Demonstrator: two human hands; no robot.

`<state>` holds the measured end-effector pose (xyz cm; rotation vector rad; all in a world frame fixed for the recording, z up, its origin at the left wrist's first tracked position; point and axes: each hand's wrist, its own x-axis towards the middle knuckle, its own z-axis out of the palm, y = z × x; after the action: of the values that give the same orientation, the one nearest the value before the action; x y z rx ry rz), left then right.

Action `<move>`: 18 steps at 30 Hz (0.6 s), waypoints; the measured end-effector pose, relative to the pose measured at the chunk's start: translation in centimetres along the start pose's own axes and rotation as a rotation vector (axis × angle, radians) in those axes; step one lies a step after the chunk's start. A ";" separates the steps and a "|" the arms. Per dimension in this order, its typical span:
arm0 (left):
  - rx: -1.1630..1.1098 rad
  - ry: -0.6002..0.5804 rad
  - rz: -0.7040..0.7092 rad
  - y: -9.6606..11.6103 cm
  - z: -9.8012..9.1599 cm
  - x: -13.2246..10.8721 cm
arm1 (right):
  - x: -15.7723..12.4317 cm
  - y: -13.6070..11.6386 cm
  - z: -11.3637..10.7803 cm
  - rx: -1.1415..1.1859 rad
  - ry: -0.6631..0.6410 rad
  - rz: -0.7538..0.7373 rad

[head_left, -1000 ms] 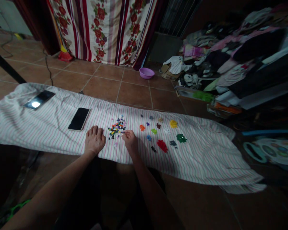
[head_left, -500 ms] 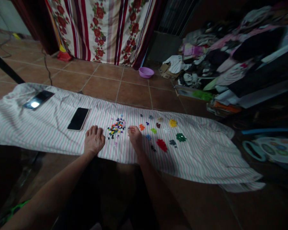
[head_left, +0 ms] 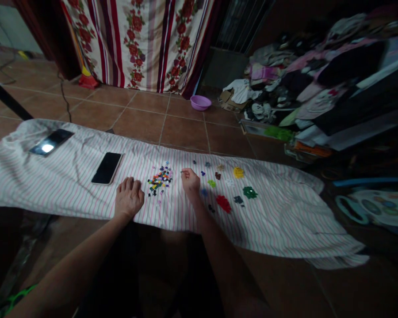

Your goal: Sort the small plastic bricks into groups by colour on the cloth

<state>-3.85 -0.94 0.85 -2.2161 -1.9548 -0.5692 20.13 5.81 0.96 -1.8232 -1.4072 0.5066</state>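
Observation:
My left hand lies flat on the striped cloth, fingers stretched out and nothing visible in it. To its right is a mixed pile of small coloured pieces. My right hand is closed in a pinch just right of that pile, with a small dark piece at its fingertips. Beyond it are piles sorted by colour: red pieces, green pieces, yellow pieces, lime pieces and several others. The orange pile is hidden behind my right hand.
A phone lies left of the mixed pile, and a dark glossy tablet-like device farther left. On the tiled floor beyond stands a purple basin. Clothes and shoes are heaped at the right, behind the cloth.
My right hand has moved a little to the right and away from me, from the mixed pile towards the sorted piles, still pinched. My left hand stays in place.

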 end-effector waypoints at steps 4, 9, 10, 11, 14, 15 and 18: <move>-0.004 -0.023 -0.004 0.1 -0.1 0.0 | 1.6 -0.3 -1.1 -0.168 -0.018 -0.013; 0.011 -0.015 0.004 0.0 0.0 0.0 | 3.9 -0.3 -2.7 -0.388 -0.027 0.030; 0.021 -0.011 0.007 0.0 0.0 0.0 | 4.4 -0.3 -2.9 -0.416 -0.034 0.037; 0.030 -0.008 0.011 0.0 0.1 0.0 | 4.8 -0.2 -3.2 -0.440 -0.043 0.046; 0.045 -0.005 0.013 -0.1 0.1 0.0 | 5.9 0.0 -3.6 -0.504 -0.065 0.087; 0.047 -0.006 0.013 -0.1 0.1 0.0 | 6.2 0.0 -3.7 -0.523 -0.071 0.100; 0.046 -0.007 0.006 0.0 0.1 0.0 | 6.9 0.1 -3.7 -0.572 -0.100 0.110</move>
<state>-3.87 -0.92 0.72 -2.1982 -1.9438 -0.5113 24.93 11.08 4.12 -2.3626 -1.6419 0.2636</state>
